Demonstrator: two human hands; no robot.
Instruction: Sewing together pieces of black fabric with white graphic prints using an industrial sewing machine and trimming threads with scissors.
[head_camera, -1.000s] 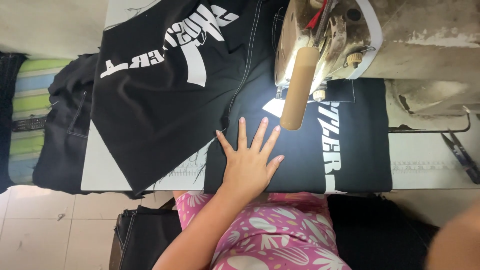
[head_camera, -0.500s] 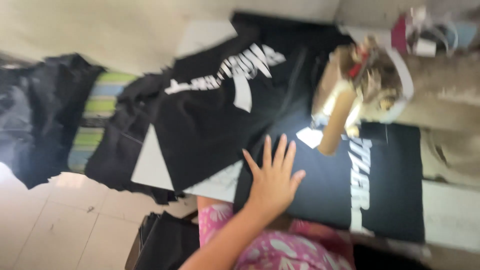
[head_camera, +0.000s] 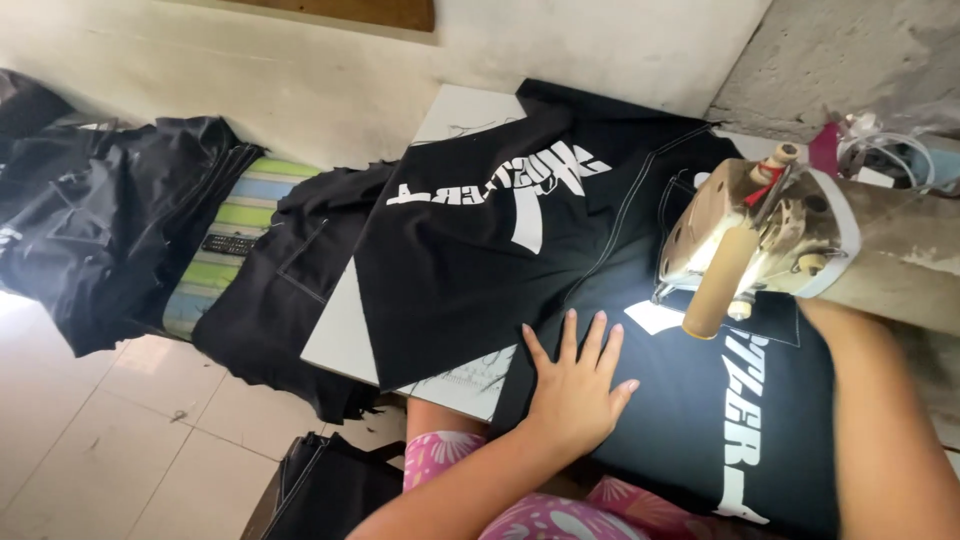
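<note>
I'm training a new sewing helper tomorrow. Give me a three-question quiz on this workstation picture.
1. True or false: the left hand lies flat with fingers spread on the black fabric panel.
2. Which part of the sewing machine is lit? A) the needle area B) the far end by the wall C) none
3. What colour is the printed lettering on the black fabric panel?

Key
1. True.
2. A: the light falls under the machine head, onto the cloth.
3. White.

The right hand is hidden behind the machine; only its forearm shows.
</note>
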